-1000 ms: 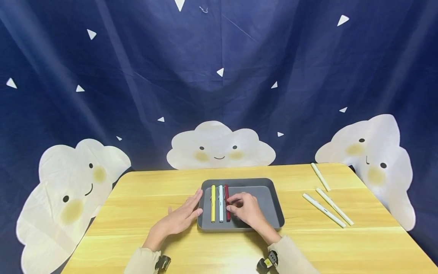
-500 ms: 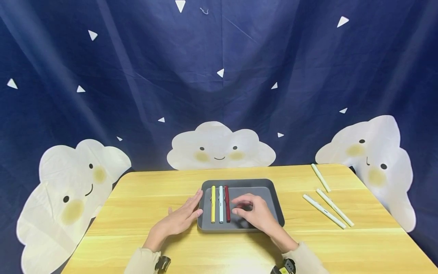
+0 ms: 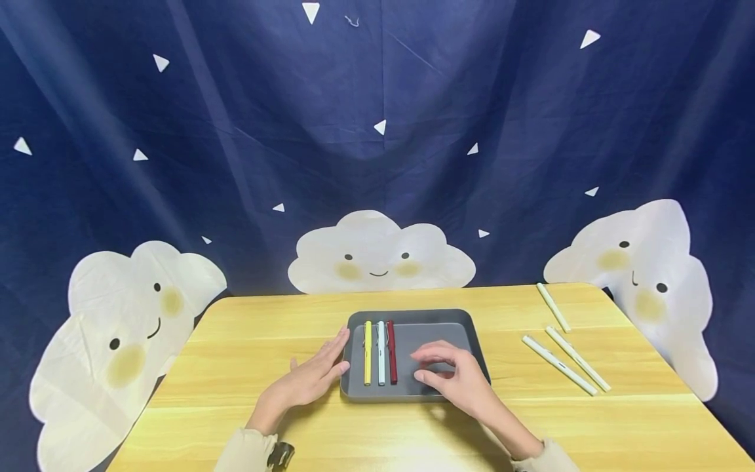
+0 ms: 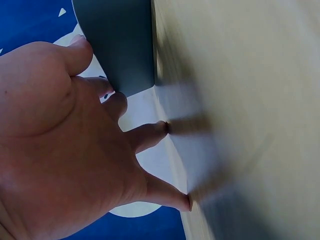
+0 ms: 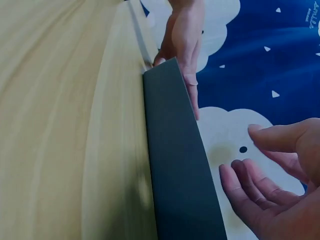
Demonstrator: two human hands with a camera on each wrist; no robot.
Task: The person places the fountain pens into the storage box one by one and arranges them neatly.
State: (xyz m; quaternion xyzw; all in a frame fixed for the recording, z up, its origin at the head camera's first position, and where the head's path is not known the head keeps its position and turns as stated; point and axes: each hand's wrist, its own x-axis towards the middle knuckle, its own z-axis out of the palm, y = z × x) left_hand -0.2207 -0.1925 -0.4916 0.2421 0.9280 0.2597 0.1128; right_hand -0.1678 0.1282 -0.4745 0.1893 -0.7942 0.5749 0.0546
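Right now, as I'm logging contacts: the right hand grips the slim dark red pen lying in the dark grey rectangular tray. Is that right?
No: the head view shows the right hand apart from the slim dark red pen, which does lie in the dark grey rectangular tray.

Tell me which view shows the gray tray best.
The head view: it looks into the gray tray, showing rim and floor, partly behind the right hand. The wrist views show mainly outer wall: the left a piece near one corner, the right a longer stretch.

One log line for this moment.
left grip: at tray left end | right grip: empty, over tray | tray: yellow pen, white pen, red pen | table: three pale pens
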